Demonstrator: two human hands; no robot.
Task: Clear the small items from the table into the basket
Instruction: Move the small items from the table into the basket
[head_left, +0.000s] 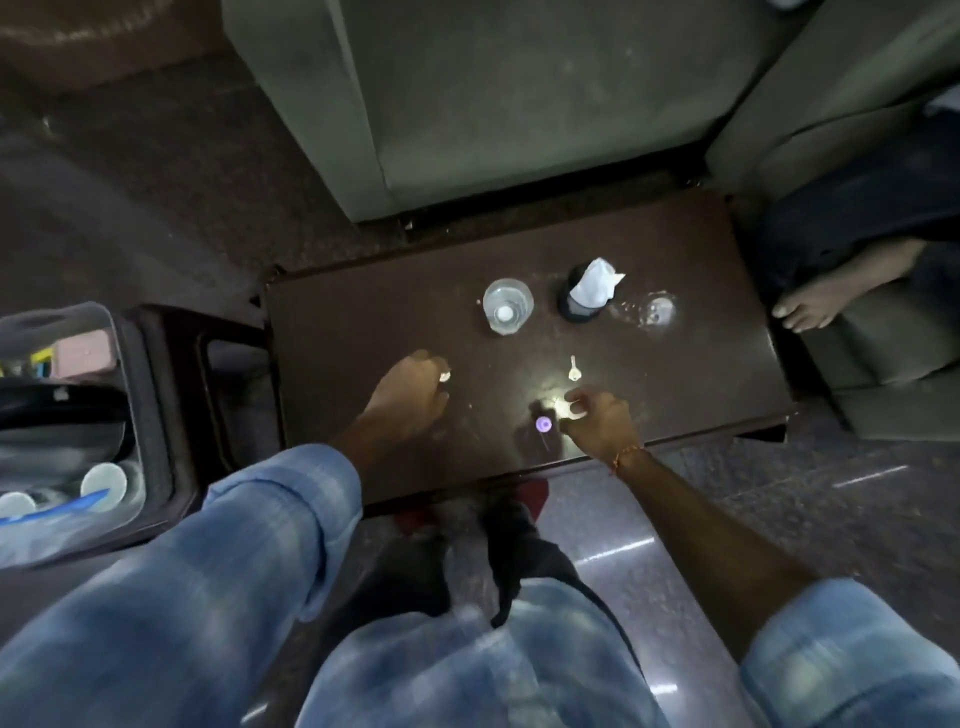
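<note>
Below, two hands (498, 410) — each seemingly pinching something pale, two cups (507, 305), table (701, 364).

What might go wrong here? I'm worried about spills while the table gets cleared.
The clear glass stands just beyond the left hand; a careless reach could tip it. The small white spoon beside the right hand could be knocked off. The basket sits far left, so carried pieces might drop.

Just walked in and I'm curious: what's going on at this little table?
A person is picking small items off a dark table. The left hand pinches a small pale piece; the right hand curls round another. A small spoon, two clear cups and a dark cup with tissue remain. The basket sits at left.
</note>
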